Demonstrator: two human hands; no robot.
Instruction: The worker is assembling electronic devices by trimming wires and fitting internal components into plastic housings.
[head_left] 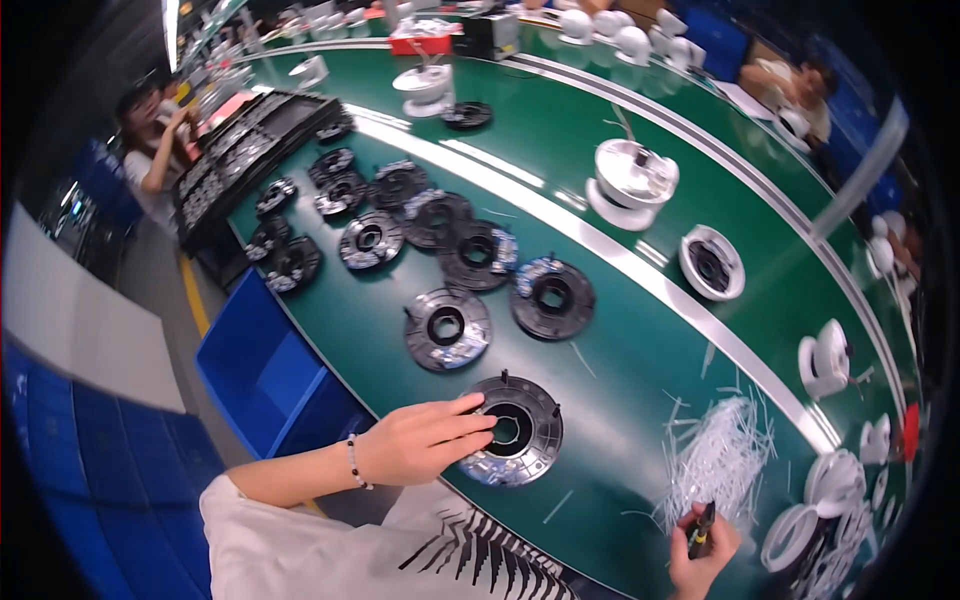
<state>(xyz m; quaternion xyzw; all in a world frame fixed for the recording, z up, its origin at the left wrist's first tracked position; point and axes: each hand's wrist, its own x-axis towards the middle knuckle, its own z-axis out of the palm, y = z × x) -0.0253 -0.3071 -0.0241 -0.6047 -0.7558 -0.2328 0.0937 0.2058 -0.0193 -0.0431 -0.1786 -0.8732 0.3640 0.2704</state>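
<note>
The left hand lies open, fingers spread on a black ring on the green desk. The right hand grips a small tool beside white strips.

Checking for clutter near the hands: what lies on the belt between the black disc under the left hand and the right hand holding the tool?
In the head view, only bare green belt with loose white strips lies between the disc and the right hand.

beyond the grip, more black discs lie in rows on the green table. white housings stand farther off. blue bins sit left, white strips right.
</note>
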